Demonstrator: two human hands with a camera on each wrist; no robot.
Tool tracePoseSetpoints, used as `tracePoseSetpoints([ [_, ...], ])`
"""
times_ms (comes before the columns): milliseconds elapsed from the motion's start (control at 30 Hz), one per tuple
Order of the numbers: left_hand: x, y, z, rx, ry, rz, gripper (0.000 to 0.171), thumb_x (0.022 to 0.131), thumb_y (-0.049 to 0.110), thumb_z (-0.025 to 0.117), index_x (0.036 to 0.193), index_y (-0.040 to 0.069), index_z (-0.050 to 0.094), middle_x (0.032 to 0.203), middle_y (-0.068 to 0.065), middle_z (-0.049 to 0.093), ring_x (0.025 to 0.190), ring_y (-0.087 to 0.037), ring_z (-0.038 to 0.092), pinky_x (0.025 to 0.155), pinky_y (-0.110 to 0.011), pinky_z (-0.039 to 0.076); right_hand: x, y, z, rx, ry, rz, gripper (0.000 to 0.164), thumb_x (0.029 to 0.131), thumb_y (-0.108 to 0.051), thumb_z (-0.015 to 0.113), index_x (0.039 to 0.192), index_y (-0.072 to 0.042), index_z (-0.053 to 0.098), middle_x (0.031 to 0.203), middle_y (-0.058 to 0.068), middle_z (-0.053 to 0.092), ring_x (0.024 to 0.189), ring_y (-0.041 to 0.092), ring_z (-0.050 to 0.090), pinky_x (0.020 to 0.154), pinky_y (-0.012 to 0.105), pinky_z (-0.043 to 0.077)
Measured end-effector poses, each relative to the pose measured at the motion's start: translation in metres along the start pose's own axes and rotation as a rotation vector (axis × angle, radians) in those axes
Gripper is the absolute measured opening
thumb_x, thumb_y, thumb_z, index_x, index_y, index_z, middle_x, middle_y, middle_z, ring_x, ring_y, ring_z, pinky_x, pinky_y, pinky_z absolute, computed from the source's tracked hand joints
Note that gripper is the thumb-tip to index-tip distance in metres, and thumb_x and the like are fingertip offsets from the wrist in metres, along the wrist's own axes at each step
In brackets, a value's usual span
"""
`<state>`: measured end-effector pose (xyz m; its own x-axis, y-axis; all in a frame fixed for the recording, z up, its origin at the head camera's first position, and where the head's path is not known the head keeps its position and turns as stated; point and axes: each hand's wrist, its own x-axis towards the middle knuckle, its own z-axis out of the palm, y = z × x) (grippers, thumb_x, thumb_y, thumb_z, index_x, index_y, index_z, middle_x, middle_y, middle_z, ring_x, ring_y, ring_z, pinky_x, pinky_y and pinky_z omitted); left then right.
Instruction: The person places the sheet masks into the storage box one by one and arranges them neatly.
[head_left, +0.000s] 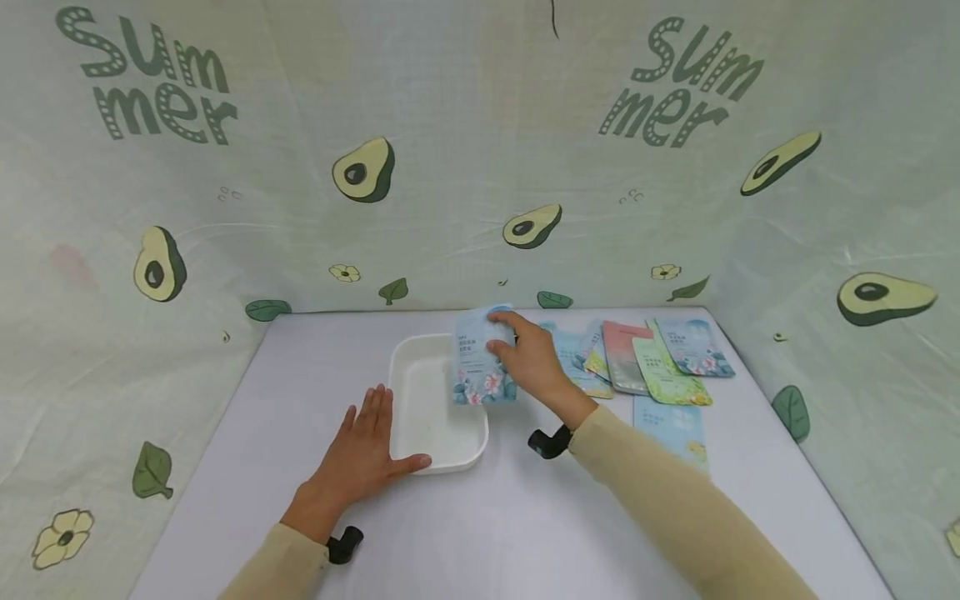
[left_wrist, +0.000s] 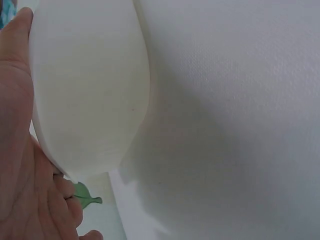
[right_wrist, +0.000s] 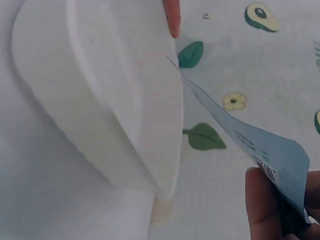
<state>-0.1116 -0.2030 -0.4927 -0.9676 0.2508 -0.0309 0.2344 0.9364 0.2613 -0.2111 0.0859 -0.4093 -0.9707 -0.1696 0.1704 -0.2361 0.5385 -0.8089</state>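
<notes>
Blue and thin, a flowered packet [head_left: 476, 358] hangs over the right side of a white tray [head_left: 423, 408], its right edge pinched between the thumb and fingers of the right hand [head_left: 528, 350]. The left hand [head_left: 363, 458] is spread, straight fingers along the tray's left side, thumb at the near rim.

The packet bows in the right wrist view, so, held at 1 edge only, it could flop or slip; lowered too far right, it might snag on the tray's right rim. An uneven push from the left hand could slide the tray across the table [head_left: 495, 533].

At least 6 more packets lie to the right, several overlapping: a pink packet [head_left: 624, 354], a green packet [head_left: 667, 371] and blue packets among them. The right sleeve [head_left: 660, 492] crosses in front of a pale blue packet [head_left: 671, 425] and could drag it; whether they touch, I cannot tell.
</notes>
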Motion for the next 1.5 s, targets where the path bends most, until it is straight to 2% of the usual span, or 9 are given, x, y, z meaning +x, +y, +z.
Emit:
tracePoseSetpoints([
  [167, 0.002, -0.001, 0.0, 0.02, -0.013, -0.015, 0.135, 0.084, 0.091, 0.054, 0.165, -0.009, 0.012, 0.174, -0.027, 0.014, 0.163, -0.042, 0.013, 0.131, -0.063, 0.017, 0.009, -0.009, 0.043, 0.023, -0.084, 0.018, 0.044, 0.1, -0.015, 0.074, 0.143, -0.017, 0.065, 0.141, 0.014, 0.068, 0.102, 0.022, 0.074, 0.092, 0.042, 0.061],
  [300, 0.003, -0.001, 0.0, 0.031, -0.012, -0.012, 0.135, 0.085, 0.089, 0.056, 0.164, -0.01, 0.013, 0.173, -0.027, 0.015, 0.162, -0.043, 0.014, 0.13, -0.063, 0.017, 0.013, -0.009, 0.07, 0.033, -0.134, 0.035, 0.043, 0.101, -0.017, 0.073, 0.143, -0.015, 0.064, 0.143, 0.012, 0.067, 0.116, 0.025, 0.07, 0.106, 0.048, 0.056],
  [500, 0.003, -0.001, 0.001, 0.035, -0.016, -0.003, 0.135, 0.084, 0.091, 0.054, 0.164, -0.011, 0.015, 0.173, -0.027, 0.016, 0.162, -0.043, 0.014, 0.13, -0.063, 0.018, 0.018, -0.004, 0.092, 0.045, -0.191, 0.086, 0.04, 0.103, -0.016, 0.069, 0.143, -0.014, 0.063, 0.145, 0.011, 0.065, 0.113, 0.023, 0.068, 0.106, 0.047, 0.055],
  [700, 0.003, -0.001, 0.001, 0.031, -0.016, -0.003, 0.136, 0.084, 0.091, 0.054, 0.164, -0.011, 0.014, 0.173, -0.027, 0.016, 0.162, -0.043, 0.014, 0.13, -0.063, 0.018, 0.017, -0.002, 0.098, 0.043, -0.304, 0.135, 0.045, 0.102, -0.007, 0.066, 0.146, -0.014, 0.06, 0.152, 0.013, 0.059, 0.133, 0.03, 0.059, 0.112, 0.052, 0.051],
  [800, 0.003, -0.001, 0.001, 0.024, -0.012, -0.004, 0.135, 0.084, 0.09, 0.055, 0.164, -0.01, 0.014, 0.173, -0.027, 0.016, 0.162, -0.042, 0.014, 0.13, -0.063, 0.019, 0.017, -0.001, 0.099, -0.047, -0.341, 0.101, 0.05, 0.1, -0.006, 0.069, 0.147, -0.016, 0.059, 0.151, 0.013, 0.06, 0.129, 0.028, 0.061, 0.109, 0.05, 0.053],
  [900, 0.003, -0.001, 0.001, 0.018, -0.008, 0.0, 0.134, 0.085, 0.089, 0.056, 0.164, -0.011, 0.014, 0.173, -0.027, 0.016, 0.162, -0.042, 0.014, 0.13, -0.063, 0.019, 0.017, 0.001, 0.1, -0.178, -0.356, 0.049, 0.055, 0.097, -0.007, 0.073, 0.148, -0.019, 0.059, 0.146, 0.011, 0.065, 0.112, 0.024, 0.064, 0.099, 0.043, 0.056],
  [1033, 0.002, 0.0, 0.001, 0.013, -0.009, 0.003, 0.133, 0.086, 0.088, 0.057, 0.164, -0.011, 0.013, 0.173, -0.028, 0.015, 0.162, -0.043, 0.014, 0.13, -0.063, 0.02, 0.017, 0.002, 0.101, -0.293, -0.349, -0.003, 0.058, 0.094, -0.007, 0.078, 0.148, -0.016, 0.059, 0.138, 0.01, 0.071, 0.095, 0.02, 0.064, 0.086, 0.035, 0.058],
  [1300, 0.002, 0.0, 0.001, 0.016, -0.015, -0.005, 0.135, 0.085, 0.088, 0.056, 0.164, -0.011, 0.012, 0.173, -0.028, 0.014, 0.162, -0.044, 0.013, 0.13, -0.062, 0.021, 0.015, 0.004, 0.102, -0.358, -0.331, -0.004, 0.057, 0.095, -0.014, 0.079, 0.149, -0.012, 0.058, 0.133, 0.015, 0.071, 0.102, 0.021, 0.067, 0.09, 0.037, 0.061],
  [1500, 0.002, -0.001, 0.002, 0.003, -0.02, -0.015, 0.135, 0.085, 0.089, 0.056, 0.164, -0.01, 0.01, 0.174, -0.027, 0.012, 0.163, -0.043, 0.012, 0.13, -0.061, 0.02, 0.012, 0.002, 0.088, -0.547, -0.247, -0.107, 0.054, 0.104, -0.028, 0.07, 0.149, -0.003, 0.056, 0.132, 0.017, 0.073, 0.113, 0.029, 0.074, 0.098, 0.042, 0.062],
])
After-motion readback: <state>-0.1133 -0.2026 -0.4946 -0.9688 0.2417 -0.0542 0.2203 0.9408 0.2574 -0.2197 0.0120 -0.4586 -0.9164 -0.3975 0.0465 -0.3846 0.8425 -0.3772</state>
